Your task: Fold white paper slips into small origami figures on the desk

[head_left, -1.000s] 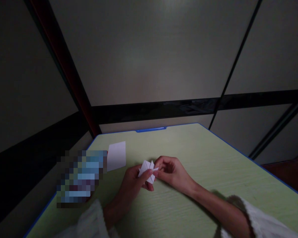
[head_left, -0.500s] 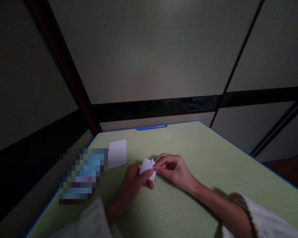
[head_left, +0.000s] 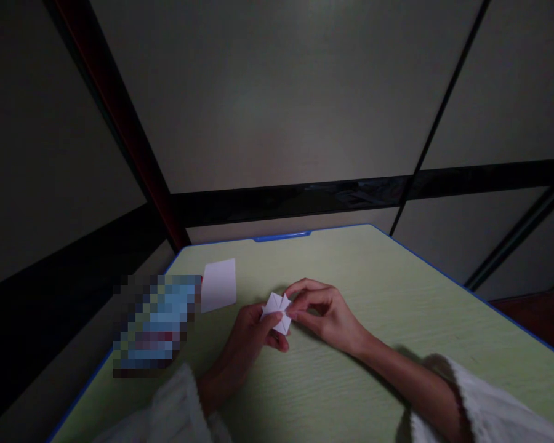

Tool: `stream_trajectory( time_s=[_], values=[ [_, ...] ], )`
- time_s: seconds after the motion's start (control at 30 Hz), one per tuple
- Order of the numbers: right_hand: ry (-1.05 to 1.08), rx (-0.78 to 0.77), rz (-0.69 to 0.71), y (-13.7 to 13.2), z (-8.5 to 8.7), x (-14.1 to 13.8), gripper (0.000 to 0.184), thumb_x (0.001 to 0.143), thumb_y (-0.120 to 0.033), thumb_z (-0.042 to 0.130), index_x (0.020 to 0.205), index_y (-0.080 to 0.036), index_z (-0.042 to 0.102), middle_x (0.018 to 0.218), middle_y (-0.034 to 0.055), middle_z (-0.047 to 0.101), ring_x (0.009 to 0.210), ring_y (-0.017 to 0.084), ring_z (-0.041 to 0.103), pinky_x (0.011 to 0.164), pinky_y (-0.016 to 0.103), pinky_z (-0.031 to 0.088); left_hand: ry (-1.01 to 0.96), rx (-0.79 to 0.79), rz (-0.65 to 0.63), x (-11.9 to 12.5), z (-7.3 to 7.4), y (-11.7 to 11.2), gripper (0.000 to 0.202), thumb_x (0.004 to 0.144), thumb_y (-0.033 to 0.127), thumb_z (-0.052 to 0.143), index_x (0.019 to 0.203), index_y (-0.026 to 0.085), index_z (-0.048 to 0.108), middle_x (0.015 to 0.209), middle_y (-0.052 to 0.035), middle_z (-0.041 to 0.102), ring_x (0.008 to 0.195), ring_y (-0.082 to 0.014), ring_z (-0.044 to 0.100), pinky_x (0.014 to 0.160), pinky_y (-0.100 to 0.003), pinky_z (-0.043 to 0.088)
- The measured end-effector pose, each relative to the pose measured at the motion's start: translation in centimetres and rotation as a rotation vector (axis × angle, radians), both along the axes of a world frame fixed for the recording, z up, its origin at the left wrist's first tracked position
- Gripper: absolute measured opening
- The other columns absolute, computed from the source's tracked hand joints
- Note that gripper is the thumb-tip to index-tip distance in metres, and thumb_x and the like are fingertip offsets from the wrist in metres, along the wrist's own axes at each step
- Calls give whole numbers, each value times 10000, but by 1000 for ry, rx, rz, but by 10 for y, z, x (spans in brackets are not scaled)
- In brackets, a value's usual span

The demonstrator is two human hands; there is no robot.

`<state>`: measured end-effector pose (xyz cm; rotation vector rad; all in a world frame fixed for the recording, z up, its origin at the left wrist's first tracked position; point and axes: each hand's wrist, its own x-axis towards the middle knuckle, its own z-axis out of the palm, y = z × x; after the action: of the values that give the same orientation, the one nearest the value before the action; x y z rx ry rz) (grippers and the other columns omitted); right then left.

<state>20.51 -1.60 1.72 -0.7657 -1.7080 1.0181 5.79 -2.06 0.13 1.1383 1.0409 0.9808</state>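
A small piece of folded white paper (head_left: 274, 305) with several pointed flaps and crease lines is held just above the table. My left hand (head_left: 252, 329) grips it from the lower left, thumb on top and fingers curled underneath. My right hand (head_left: 325, 311) pinches the paper's right edge between thumb and fingertips. The exact flap in that pinch is hidden by the fingers.
The pale green table (head_left: 305, 394) has a blue edge and a blue handle (head_left: 282, 236) at its far side. A flat white sheet (head_left: 218, 286) lies left of my hands, beside a pixelated object (head_left: 164, 323). Cabinet panels (head_left: 281, 111) stand behind the table.
My right fingers have pressed a raised flap at the paper's right side flatter toward its middle. My left hand keeps its grip, shifting only slightly.
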Motion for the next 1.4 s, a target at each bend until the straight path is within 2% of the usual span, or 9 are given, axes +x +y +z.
stream_trajectory(
  time_s=[0.13,0.3,0.43,0.87,1.2,1.4],
  values=[
    [3,7,-15,0,-1,0,71,651,-158,569,607,-144,623,825,67,554,677,118,533,599,252,438,-74,-16,-16,0,-1,1,161,630,266,505,610,109,537,492,15,558,359,-99,508,407,-240,427],
    [27,0,-34,1,-1,0,81,651,-168,568,587,-145,613,801,63,548,635,102,523,549,230,439,-159,-81,6,3,5,-1,174,581,292,525,580,118,531,480,5,562,374,-124,517,421,-279,438],
    [45,5,-38,1,0,-1,80,649,-184,571,589,-151,613,793,53,547,625,94,517,527,219,442,-138,-96,-20,3,7,-1,177,553,284,557,591,112,543,500,-7,575,389,-119,518,438,-275,436],
    [-14,46,-36,2,2,1,92,662,-151,554,635,-142,642,794,70,558,661,123,541,578,254,445,-83,2,-78,-1,2,-2,163,646,244,553,640,85,588,537,-18,585,435,-94,531,446,-223,446],
    [-143,224,86,3,3,8,123,705,-157,515,689,-152,638,858,67,547,703,120,538,637,265,439,-112,-79,-72,1,3,-1,139,605,226,562,586,89,579,488,-7,586,384,-99,524,405,-221,435],
    [-181,282,123,2,9,11,134,716,-123,495,711,-131,629,859,77,543,706,113,534,631,253,440,-255,-145,-71,1,1,-2,85,589,185,576,599,101,567,474,-10,602,388,-100,526,393,-209,427]
  ],
)
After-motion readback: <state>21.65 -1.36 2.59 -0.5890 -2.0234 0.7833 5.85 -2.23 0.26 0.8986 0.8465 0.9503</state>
